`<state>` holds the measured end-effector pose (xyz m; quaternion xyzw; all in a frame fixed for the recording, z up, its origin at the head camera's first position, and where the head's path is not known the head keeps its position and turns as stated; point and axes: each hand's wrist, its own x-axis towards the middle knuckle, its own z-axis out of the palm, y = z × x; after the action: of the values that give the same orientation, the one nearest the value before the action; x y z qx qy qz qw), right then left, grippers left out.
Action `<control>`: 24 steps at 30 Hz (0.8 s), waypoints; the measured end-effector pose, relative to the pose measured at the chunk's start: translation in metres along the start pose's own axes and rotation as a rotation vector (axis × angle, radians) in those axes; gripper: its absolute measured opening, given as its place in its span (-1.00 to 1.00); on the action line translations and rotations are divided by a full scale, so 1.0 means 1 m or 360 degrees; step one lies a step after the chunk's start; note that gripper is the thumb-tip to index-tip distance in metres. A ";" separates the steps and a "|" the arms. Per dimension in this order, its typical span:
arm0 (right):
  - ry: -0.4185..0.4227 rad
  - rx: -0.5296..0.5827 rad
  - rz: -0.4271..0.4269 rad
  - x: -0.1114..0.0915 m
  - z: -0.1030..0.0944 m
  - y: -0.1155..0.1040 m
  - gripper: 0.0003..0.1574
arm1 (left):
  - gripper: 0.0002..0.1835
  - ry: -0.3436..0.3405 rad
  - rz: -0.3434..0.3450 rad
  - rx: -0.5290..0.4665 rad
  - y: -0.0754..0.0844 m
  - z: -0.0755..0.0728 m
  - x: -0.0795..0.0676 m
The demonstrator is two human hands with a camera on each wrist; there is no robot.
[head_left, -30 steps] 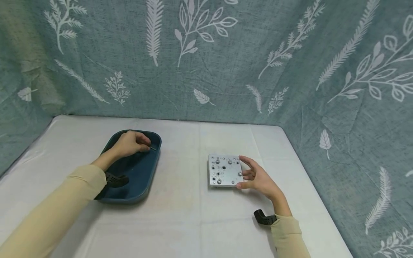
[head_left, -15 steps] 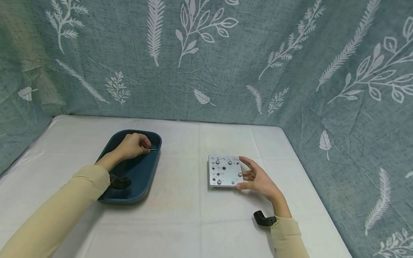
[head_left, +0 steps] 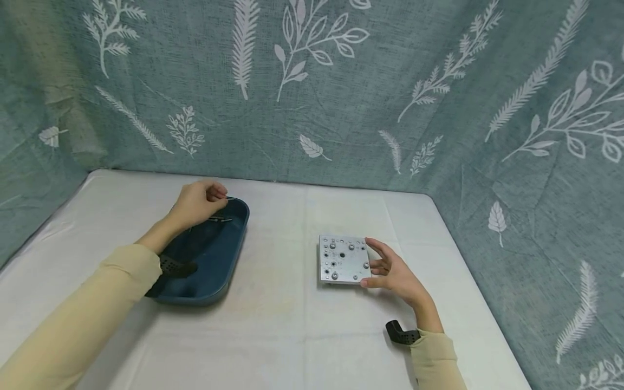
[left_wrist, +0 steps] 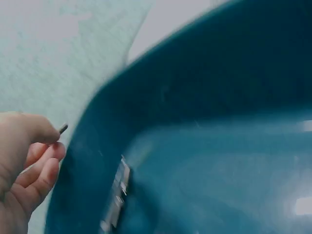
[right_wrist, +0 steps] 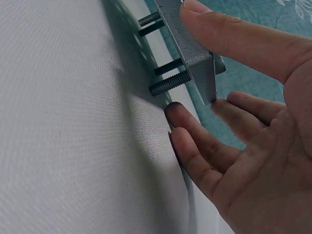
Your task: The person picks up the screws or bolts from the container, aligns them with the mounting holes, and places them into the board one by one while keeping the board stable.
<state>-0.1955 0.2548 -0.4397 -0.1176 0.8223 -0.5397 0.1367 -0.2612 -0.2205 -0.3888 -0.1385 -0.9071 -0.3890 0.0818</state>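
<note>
My left hand (head_left: 197,203) is over the far end of the dark blue tray (head_left: 236,254). Between thumb and fingertips it pinches a thin metal pin (left_wrist: 64,128), whose tip alone shows in the left wrist view. Several slim metal pieces (left_wrist: 117,195) lie in the tray below. On the right, a square silver metal plate (head_left: 345,265) with holes and bolts stands raised off the cloth. My right hand (head_left: 397,273) holds its right edge, thumb at the near corner and a finger at the far one. Threaded bolts (right_wrist: 168,84) stick out under the plate in the right wrist view.
A white cloth (head_left: 273,325) covers the table, between tray and plate as well. Green leaf-patterned fabric (head_left: 302,108) hangs behind the table and along its right side. A black wrist mount (head_left: 402,333) sits at the right wrist.
My left hand has risen from inside the tray toward its far rim with the pin, uncovering metal pieces in the tray. The right hand keeps hold of the plate; the head view shifts slightly.
</note>
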 end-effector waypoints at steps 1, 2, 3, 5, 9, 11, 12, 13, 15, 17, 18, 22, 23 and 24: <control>0.0001 0.0000 -0.0005 0.000 0.000 0.000 0.33 | -0.79 0.0036 0.0005 -0.0024 0.004 0.000 0.002; -0.0006 -0.0004 -0.0015 0.000 -0.001 0.000 0.32 | -0.79 0.0067 0.0018 -0.0051 0.008 0.001 0.003; -0.0004 -0.0003 -0.0015 0.000 -0.001 0.000 0.32 | -0.79 0.0095 0.0034 -0.0075 0.012 0.002 0.005; -0.0008 -0.0005 -0.0020 0.000 -0.001 0.000 0.32 | -0.80 0.0131 0.0069 -0.0121 0.021 0.008 0.007; -0.0020 -0.0011 -0.0031 0.000 -0.002 0.001 0.32 | -0.79 0.0106 0.0113 -0.0223 0.045 0.024 0.011; -0.0021 -0.0013 -0.0043 0.000 -0.002 0.001 0.31 | -0.80 0.0066 0.0116 -0.0272 0.060 0.033 0.011; -0.0024 -0.0015 -0.0048 0.000 -0.003 0.002 0.30 | -0.80 0.0043 0.0116 -0.0293 0.067 0.038 0.012; -0.0025 -0.0018 -0.0053 0.000 -0.003 0.002 0.30 | -0.81 0.0024 0.0125 -0.0316 0.075 0.043 0.012; -0.0021 -0.0020 -0.0051 0.000 -0.003 0.002 0.30 | -0.81 -0.0024 0.0141 -0.0370 0.088 0.053 0.012; -0.0023 -0.0026 -0.0049 0.000 -0.003 0.003 0.30 | -0.81 -0.0079 0.0164 -0.0438 0.098 0.063 0.011; -0.0024 -0.0032 -0.0050 -0.001 -0.003 0.003 0.30 | -0.81 -0.0103 0.0177 -0.0467 0.103 0.068 0.011; -0.0017 -0.0029 -0.0024 0.000 -0.003 0.002 0.31 | -0.83 -0.0215 0.0198 -0.0581 0.114 0.088 0.008; -0.0016 -0.0024 -0.0018 0.000 -0.003 0.002 0.31 | -0.83 -0.0242 0.0201 -0.0597 0.116 0.093 0.007; -0.0019 -0.0025 -0.0020 0.000 -0.003 0.002 0.31 | -0.84 -0.0267 0.0200 -0.0603 0.118 0.097 0.006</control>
<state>-0.1969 0.2581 -0.4406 -0.1270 0.8249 -0.5335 0.1374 -0.2333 -0.0707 -0.3729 -0.2395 -0.8110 -0.5338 0.0025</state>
